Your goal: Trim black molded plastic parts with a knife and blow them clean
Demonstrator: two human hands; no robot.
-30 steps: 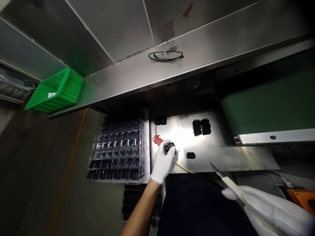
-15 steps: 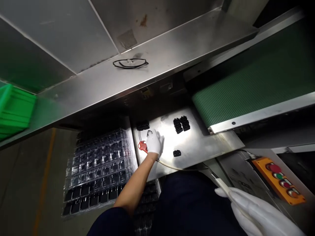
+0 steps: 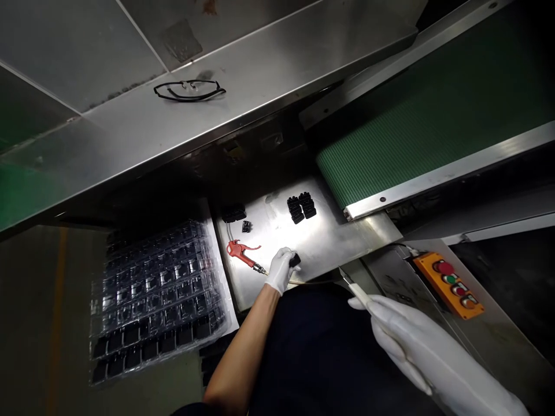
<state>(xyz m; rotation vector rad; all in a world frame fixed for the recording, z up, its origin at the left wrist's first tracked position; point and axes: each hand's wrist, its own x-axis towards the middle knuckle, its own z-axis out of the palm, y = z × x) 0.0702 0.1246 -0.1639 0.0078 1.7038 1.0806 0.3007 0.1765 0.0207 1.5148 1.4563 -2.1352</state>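
My left hand (image 3: 281,270), in a white glove, is at the front edge of the steel plate (image 3: 338,228). Its fingertips meet a small black plastic part (image 3: 295,260). A red air blow gun (image 3: 239,252) lies just left of that hand, with a thin hose. Two rows of black parts (image 3: 301,207) stand at the plate's middle, a dark strip of parts (image 3: 235,214) lies at its far left, and a single small part (image 3: 246,226) sits near that strip. My right hand (image 3: 401,338), also gloved, grips a white-handled utility knife (image 3: 358,294), blade pointing left.
A clear blister tray (image 3: 217,277) with black parts in its cells lies left of the plate. A green ribbed conveyor belt (image 3: 416,121) runs above right. An orange push-button box (image 3: 448,285) is at right. Glasses (image 3: 189,90) rest on the steel shelf (image 3: 269,58) overhead.
My left hand has moved right, from beside the blow gun to the small black part. The part it held earlier now lies on the plate at the far left. The view has shifted.
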